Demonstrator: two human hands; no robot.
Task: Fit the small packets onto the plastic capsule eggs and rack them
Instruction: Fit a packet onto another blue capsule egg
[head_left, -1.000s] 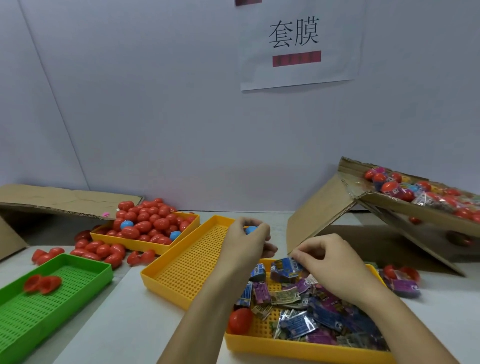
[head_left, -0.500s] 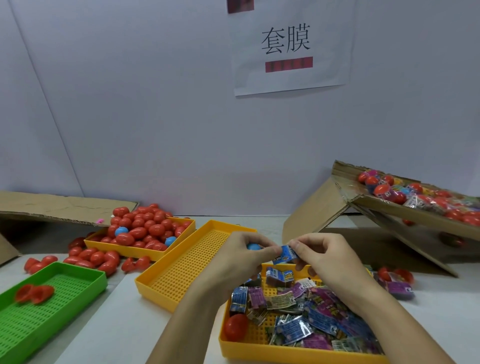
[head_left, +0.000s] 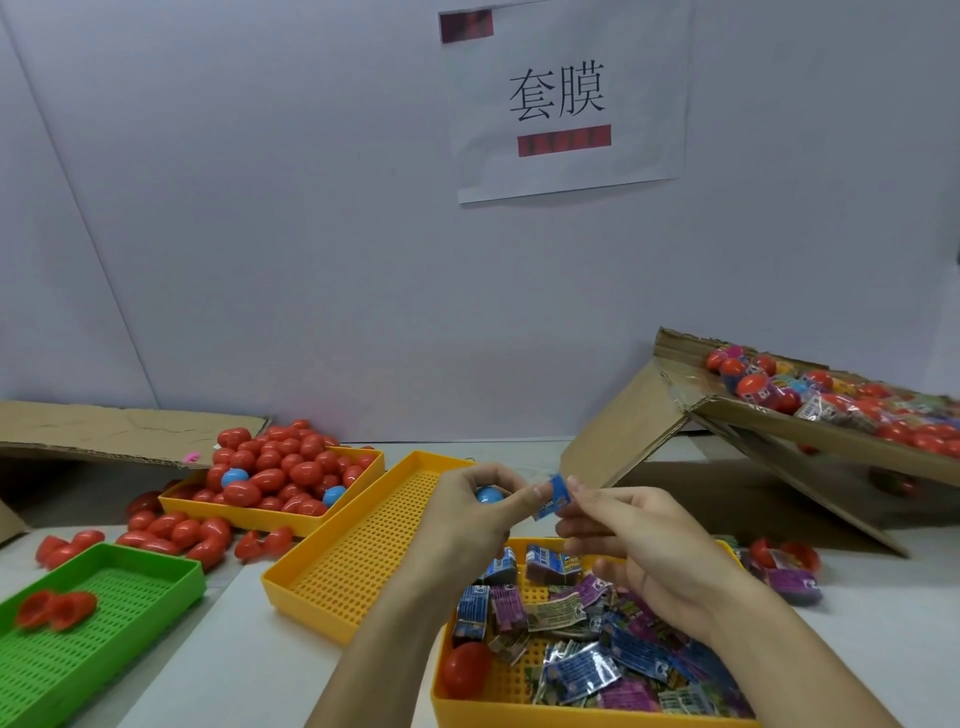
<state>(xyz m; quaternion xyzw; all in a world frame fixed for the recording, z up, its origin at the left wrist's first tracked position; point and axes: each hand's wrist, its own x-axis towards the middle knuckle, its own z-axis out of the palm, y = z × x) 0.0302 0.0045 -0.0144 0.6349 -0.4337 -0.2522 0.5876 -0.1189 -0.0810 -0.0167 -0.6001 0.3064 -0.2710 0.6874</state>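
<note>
Hands meet above the packet tray (head_left: 519, 712): left hand (head_left: 467, 514) curls round a blue egg (head_left: 488, 494), right hand (head_left: 639, 545) pinches a blue packet (head_left: 553, 496) just beside it. Empty yellow tray (head_left: 363, 561) lies left; red eggs (head_left: 280, 467) fill another behind.

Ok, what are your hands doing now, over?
Left hand grips blue egg. Both hands pinch blue packet, right hand opposite. Packet not on egg yet. Nothing in the way.
</note>
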